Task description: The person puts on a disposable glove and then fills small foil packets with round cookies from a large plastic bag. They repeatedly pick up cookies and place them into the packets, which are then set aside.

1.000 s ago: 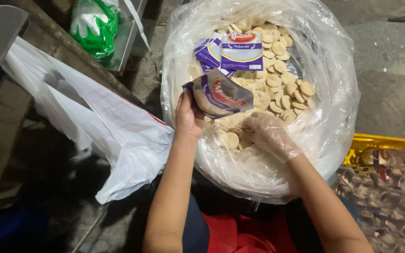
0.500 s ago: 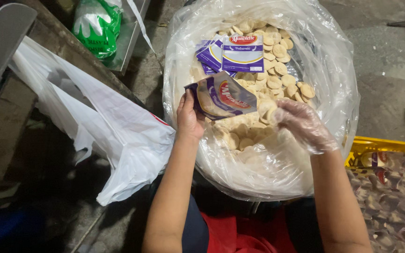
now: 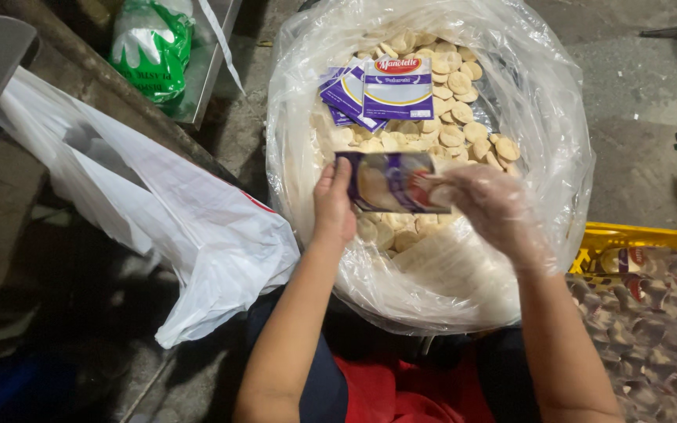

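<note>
A small purple printed packet (image 3: 392, 182) is held flat over the middle of a large clear plastic bag (image 3: 558, 157), just above the pale round biscuits (image 3: 456, 110) that fill it. The packet's face shows a picture of biscuits and a red patch; its mouth points toward the right hand.

The left hand (image 3: 334, 205), bare, grips the packet's left edge with fingers curled over the top and thumb beneath, closed on it. The right hand (image 3: 486, 205) wears a thin transparent glove; its fingertips are pinched narrow at the packet's right end, touching it. Whether a biscuit lies between those fingertips cannot be told.

Loose biscuits lie directly under both hands and spread toward the far side of the bag. On top of them, at the far left, rests a fanned stack of flat packets (image 3: 370, 90) of the same purple and white kind, well apart from the held one. The bag's rim is rolled open and stands wide around the whole heap.

Left of the bag, a white plastic carrier bag (image 3: 158, 211) hangs open from the edge of a dark counter (image 3: 72, 86). Farther off, a green and white bag (image 3: 150, 47) sits in a metal tray (image 3: 213, 70). At lower right, a yellow crate (image 3: 636, 235) holds rows of filled packets under clear film. Below the forearms a red garment (image 3: 401, 392) shows.
</note>
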The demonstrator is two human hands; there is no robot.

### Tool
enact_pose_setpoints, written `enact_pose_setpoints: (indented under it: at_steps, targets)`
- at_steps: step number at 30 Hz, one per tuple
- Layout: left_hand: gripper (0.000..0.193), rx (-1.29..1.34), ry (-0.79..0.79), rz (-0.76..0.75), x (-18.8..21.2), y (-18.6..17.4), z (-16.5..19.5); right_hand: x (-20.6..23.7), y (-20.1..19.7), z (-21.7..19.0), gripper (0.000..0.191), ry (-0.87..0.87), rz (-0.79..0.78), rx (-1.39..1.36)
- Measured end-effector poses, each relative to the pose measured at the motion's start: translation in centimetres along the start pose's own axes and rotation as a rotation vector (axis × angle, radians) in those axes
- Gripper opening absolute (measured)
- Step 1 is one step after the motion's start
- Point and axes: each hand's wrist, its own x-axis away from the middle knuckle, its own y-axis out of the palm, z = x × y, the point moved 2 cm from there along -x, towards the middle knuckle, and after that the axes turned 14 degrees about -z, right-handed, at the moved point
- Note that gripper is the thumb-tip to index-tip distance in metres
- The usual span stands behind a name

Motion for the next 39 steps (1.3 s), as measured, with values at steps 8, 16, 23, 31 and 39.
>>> enact_pose_setpoints:
  at_steps: [8,16,23,31,39]
  targets:
    - [0.018,-0.012,-0.069,-0.072,1.4,2.5,-1.1,0.5,1.0,1.7,0.013,0.107,0.201,-0.385]
    - [0.02,-0.074,-0.042,-0.122,0.7,2.2,0.9,0.9,0.3,2.1,0.017,-0.085,0.067,-0.086]
    - [0.02,-0.07,-0.093,-0.115,0.3,1.2,1.7,1.0,0.5,2.7,0.018,-0.033,0.139,-0.067]
    - [0.017,-0.028,-0.026,0.005,1.5,2.8,-1.0,0.2,1.8,1.2,0.011,-0.002,0.008,-0.113]
    - [0.023,-0.055,-0.152,-0.065,1.0,1.7,-0.6,0.7,2.1,2.6,0.013,0.39,-0.128,-0.375]
